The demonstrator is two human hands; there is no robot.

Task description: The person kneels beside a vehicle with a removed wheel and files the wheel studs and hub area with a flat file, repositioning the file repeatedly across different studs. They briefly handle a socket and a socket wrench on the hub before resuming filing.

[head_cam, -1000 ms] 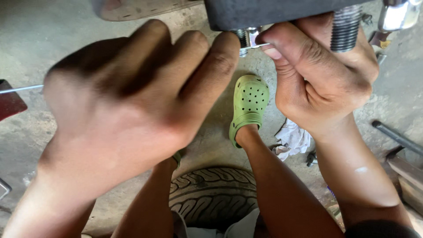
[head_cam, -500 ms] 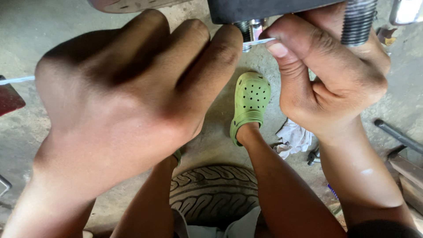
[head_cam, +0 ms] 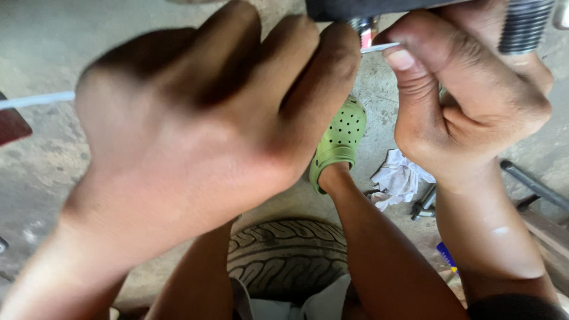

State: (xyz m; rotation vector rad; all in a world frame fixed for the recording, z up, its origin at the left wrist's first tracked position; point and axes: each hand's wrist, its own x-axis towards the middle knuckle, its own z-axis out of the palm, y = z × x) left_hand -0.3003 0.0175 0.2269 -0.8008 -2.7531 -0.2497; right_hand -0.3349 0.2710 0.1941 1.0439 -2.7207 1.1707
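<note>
The left hand (head_cam: 195, 130), large and blurred, is curled with its fingertips pressed up at a small threaded metal stud (head_cam: 363, 25) under a dark flat part (head_cam: 361, 7); what it grips is hidden. The right hand (head_cam: 468, 101) pinches a thin white strip (head_cam: 379, 47) just beside that stud. The fitting looks mid-way, not finished. Below lie a black treaded tyre (head_cam: 287, 258), a green perforated clog (head_cam: 341, 142), and a crumpled white rag (head_cam: 400, 181) on the concrete floor (head_cam: 41, 160).
</note>
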